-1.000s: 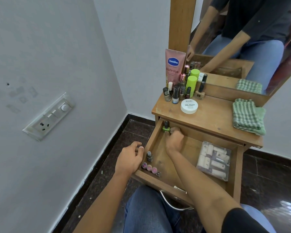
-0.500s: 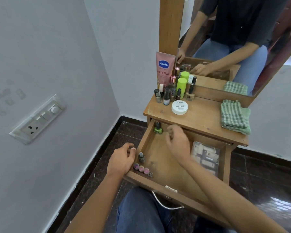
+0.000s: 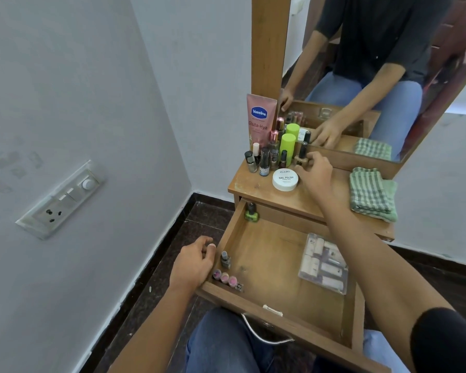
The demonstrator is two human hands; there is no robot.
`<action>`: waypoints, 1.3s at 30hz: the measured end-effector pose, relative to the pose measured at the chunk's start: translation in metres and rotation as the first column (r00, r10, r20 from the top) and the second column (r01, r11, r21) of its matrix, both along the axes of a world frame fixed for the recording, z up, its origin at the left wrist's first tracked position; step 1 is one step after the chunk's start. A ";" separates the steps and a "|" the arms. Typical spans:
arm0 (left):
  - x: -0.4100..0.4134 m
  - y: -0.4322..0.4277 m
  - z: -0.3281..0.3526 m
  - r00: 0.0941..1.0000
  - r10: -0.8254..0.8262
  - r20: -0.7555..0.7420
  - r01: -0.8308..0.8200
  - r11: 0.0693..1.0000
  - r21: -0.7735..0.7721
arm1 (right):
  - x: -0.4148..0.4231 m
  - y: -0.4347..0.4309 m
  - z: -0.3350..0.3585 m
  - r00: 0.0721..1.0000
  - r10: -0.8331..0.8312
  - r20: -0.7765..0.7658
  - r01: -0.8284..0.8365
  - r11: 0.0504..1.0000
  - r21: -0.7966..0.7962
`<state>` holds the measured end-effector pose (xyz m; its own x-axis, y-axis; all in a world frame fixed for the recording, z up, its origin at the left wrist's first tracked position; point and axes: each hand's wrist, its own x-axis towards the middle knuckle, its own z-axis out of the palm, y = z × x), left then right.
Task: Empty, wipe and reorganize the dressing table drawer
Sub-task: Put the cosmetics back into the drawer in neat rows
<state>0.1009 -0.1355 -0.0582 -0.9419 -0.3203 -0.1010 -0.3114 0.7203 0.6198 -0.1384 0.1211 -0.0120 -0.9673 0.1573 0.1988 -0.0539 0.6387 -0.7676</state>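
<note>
Head view: the emptying step looks to be in hand. The drawer (image 3: 267, 254) is pulled out over the person's lap, under the surface (image 3: 320, 203). In it are a green bottle (image 3: 251, 213) at the back left corner, a grey bottle (image 3: 225, 259) and a row of pink pots (image 3: 224, 277) along the left wall, and a clear packet (image 3: 324, 263) to the right.

The right hand (image 3: 316, 170) is up on the surface, fingers curled at the foot of a beige bottle (image 3: 301, 157) beside the white tub (image 3: 285, 179); I cannot tell whether its grip holds anything. The left hand (image 3: 194, 262) holds the drawer's left wall near the front corner.

Next, I'd judge, the right hand must go down for the green bottle, lift it upright and stand it among the bottles. The folded cloth (image 3: 371, 193) waits untouched for wiping.
</note>
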 end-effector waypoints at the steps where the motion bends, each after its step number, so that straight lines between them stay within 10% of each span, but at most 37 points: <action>1: 0.000 0.000 0.000 1.000 -0.001 -0.002 0.001 1.000 0.002 | -0.004 0.000 -0.002 1.000 -0.006 -0.002 0.006 1.000 0.021; 14: 0.000 0.000 -0.001 1.000 0.001 0.000 -0.001 1.000 0.017 | 0.118 0.005 0.006 0.965 0.114 -0.236 -0.168 0.960 -0.223; 19: 0.000 0.001 0.000 1.000 0.000 0.003 0.000 1.000 -0.007 | 0.166 -0.019 -0.045 0.937 0.349 -0.011 -0.348 0.930 -0.115; 39: -0.001 0.000 -0.002 1.000 -0.001 -0.009 0.001 1.000 0.024 | 0.119 -0.082 -0.113 0.963 -0.146 0.226 0.208 0.937 -0.281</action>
